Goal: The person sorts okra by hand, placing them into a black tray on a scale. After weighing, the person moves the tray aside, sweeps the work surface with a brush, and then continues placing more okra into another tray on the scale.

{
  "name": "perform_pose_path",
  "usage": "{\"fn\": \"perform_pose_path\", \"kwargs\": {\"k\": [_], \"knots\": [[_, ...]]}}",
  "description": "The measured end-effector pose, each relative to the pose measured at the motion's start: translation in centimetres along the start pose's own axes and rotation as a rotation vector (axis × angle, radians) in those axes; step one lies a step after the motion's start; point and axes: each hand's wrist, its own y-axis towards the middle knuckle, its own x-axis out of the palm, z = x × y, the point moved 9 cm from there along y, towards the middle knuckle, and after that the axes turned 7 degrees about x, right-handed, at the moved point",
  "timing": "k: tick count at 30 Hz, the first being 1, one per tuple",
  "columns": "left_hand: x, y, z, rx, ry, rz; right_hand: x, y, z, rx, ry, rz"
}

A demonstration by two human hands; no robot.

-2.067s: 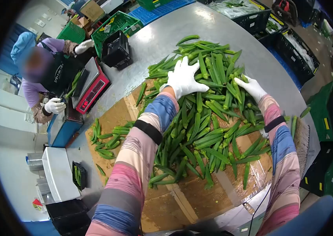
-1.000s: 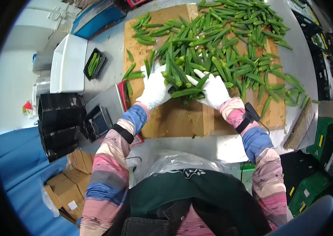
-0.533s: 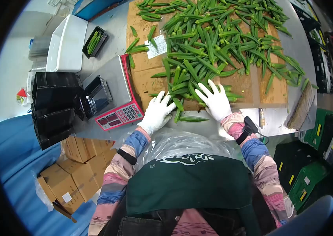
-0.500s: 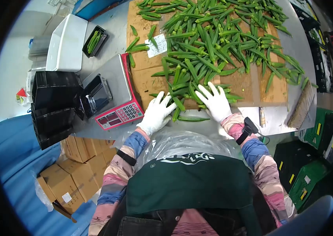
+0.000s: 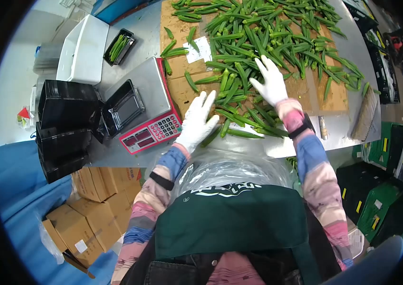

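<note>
Green okra pods lie heaped over a flattened cardboard sheet, with several more near its front edge. My left hand, in a white glove, is open at the sheet's near left corner, beside a few pods and holding none that I can see. Farther forward, my right hand, gloved the same way, reaches to the near side of the heap. Its fingers are apart, with the thumb stretched toward the pods. Whether those fingertips touch any okra is hard to see.
On the left stands a red digital scale carrying a black plastic tray. Stacked black trays are beside it. Behind are a white bin and a black tray of okra. Green crates stand right, cardboard boxes below left.
My right hand has moved forward and slightly right, up to the heap. My left hand has shifted slightly right and its fingers point farther forward. Several pods now lie nearer the sheet's front edge.
</note>
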Motion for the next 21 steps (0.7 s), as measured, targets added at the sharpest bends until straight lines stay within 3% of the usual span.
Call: {"fn": "perform_pose_path", "kwargs": {"k": [2,3,5,7,9,12,17,19,21], "knots": [[2.5,-0.2,-0.6,-0.003,0.11,-0.149,3.0,2.3,-0.2,0.107,-0.136,-0.093],[3.4,-0.8,-0.9,-0.012,0.184,-0.213,3.6,2.1,-2.2,0.061,-0.316,-0.154],[4.4,-2.6,-1.2,0.047,0.238,-0.263,6.2,0.7,-5.6,-0.044,-0.364,-0.247],[4.2,-4.5,-1.2,0.115,0.175,-0.276,9.1,-1.7,-8.6,-0.145,-0.295,-0.498],[3.7,-6.1,-0.7,0.207,0.15,-0.281,11.1,-4.4,-10.3,-0.168,-0.155,-0.568],[2.0,-8.0,-0.2,0.234,0.022,-0.208,11.1,-6.4,-9.5,-0.239,-0.094,-0.436],[0.0,-11.5,-1.1,0.145,-0.124,-0.053,0.8,-7.4,-7.4,-0.08,-0.059,0.077],[-0.3,-12.0,-1.3,0.124,-0.134,0.019,1.1,-10.1,-8.7,-0.077,-0.058,-0.082],[0.4,-12.7,-2.2,0.139,-0.138,0.059,4.9,-14.0,-10.1,-0.138,-0.069,-0.366]]}}
